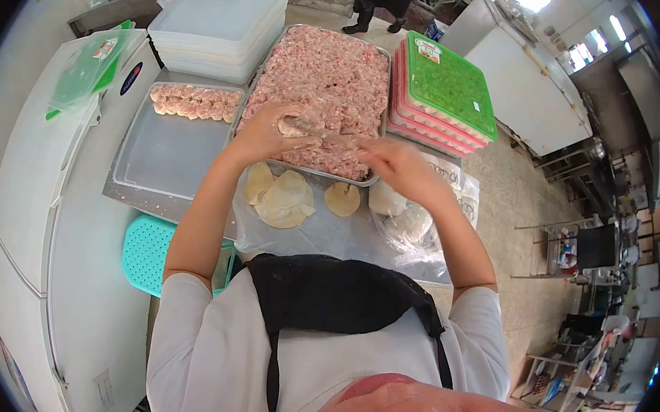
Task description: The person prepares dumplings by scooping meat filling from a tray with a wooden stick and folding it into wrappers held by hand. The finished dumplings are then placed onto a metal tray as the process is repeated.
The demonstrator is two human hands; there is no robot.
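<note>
Pink minced filling (320, 83) fills its tray nearly full. Left hand (266, 133) cups a wrapper over it; right hand (393, 166) pinches filling. One row of finished dumplings (194, 100) lines the steel tray's (160, 161) far edge; loose wrappers (287, 198) remain.

1. A commercial food-prep kitchen: a large metal tray of minced filling (321, 90) sits beside a steel tray of finished dumplings (194, 100).
2. Stacked lidded plastic containers (224, 24) and white chest freezers (53, 228) stand around.
3. The floor is bare concrete (517, 214), with wire racks (582, 256) nearby.
</note>
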